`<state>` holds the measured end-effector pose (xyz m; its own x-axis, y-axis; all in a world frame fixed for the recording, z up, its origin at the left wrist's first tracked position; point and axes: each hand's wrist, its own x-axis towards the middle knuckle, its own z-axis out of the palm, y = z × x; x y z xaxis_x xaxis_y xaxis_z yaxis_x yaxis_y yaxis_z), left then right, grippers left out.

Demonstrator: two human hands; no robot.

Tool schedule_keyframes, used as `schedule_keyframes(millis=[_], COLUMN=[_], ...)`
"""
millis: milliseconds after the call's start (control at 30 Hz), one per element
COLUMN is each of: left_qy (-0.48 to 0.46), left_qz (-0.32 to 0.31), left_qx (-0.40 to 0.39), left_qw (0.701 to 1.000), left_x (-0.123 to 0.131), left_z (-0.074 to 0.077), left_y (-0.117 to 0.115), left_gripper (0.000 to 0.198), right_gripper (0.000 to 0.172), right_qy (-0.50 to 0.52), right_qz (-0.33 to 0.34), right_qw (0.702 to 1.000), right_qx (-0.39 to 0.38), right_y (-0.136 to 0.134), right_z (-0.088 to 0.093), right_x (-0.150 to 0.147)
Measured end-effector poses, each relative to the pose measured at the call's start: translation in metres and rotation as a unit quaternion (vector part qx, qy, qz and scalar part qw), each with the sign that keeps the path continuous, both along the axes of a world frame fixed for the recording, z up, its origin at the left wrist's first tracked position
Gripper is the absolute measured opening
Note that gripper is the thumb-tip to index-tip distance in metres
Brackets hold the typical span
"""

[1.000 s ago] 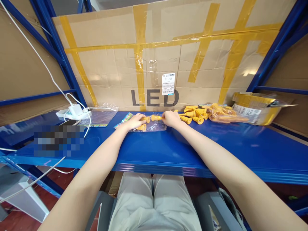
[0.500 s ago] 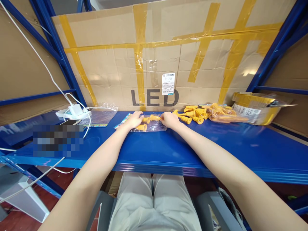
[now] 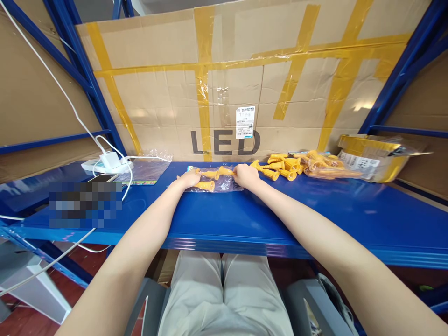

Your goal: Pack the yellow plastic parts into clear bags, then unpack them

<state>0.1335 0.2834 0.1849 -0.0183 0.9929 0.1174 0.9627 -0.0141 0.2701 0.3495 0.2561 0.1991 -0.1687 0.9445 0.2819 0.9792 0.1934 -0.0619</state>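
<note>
A clear plastic bag (image 3: 227,183) with a coloured printed strip at its left end lies flat on the blue shelf. Yellow plastic pieces with flared, ribbed ends (image 3: 206,185) show through it. My left hand (image 3: 189,178) is closed at the bag's left part, its fingertips hidden behind the hand. At the bag's right end, my right hand (image 3: 247,176) is closed round a yellow plastic piece (image 3: 227,171) whose flared end points left into the bag. Just right of that hand is a pile of loose yellow pieces (image 3: 289,165).
A filled clear bag of yellow pieces (image 3: 325,165) lies beside an opened carton (image 3: 383,156) on the right. To the left are a flat clear bag (image 3: 147,168), a white power strip with cables (image 3: 110,161) and a partly blurred phone (image 3: 87,196). A large cardboard sheet (image 3: 157,102) stands behind.
My left hand has shifted slightly left and down along the bag, and its fingers have drawn in. My right hand has stayed nearly in place.
</note>
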Motion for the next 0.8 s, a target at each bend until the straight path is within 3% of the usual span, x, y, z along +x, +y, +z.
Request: schedule_keyframes(millis=[100, 233, 500, 633, 800], left_qy=[-0.007, -0.005, -0.018, -0.043, -0.072], left_qz=[0.019, 0.007, 0.031, 0.049, 0.049], left_qx=[-0.039, -0.032, -0.03, -0.025, -0.022], left_qw=[0.999, 0.999, 0.999, 0.998, 0.996], left_x=[0.005, 0.008, 0.007, 0.008, 0.009], left_z=[0.004, 0.005, 0.003, 0.006, 0.011], left_y=[-0.006, -0.007, -0.004, -0.006, -0.011], left_gripper=[0.055, 0.054, 0.056, 0.058, 0.057], right_gripper=[0.027, 0.025, 0.037, 0.025, 0.022], right_qy=[0.004, 0.041, 0.184, 0.154, 0.197], right_qz=[0.022, 0.052, 0.19, 0.124, 0.067], right_qw=[1.0, 0.998, 0.964, 0.978, 0.978], right_qx=[0.008, 0.005, 0.042, 0.059, -0.027], right_y=[0.002, 0.006, 0.023, 0.021, 0.02], right_z=[-0.003, -0.005, -0.015, -0.015, -0.014], right_x=[0.0, -0.001, 0.003, 0.004, 0.001])
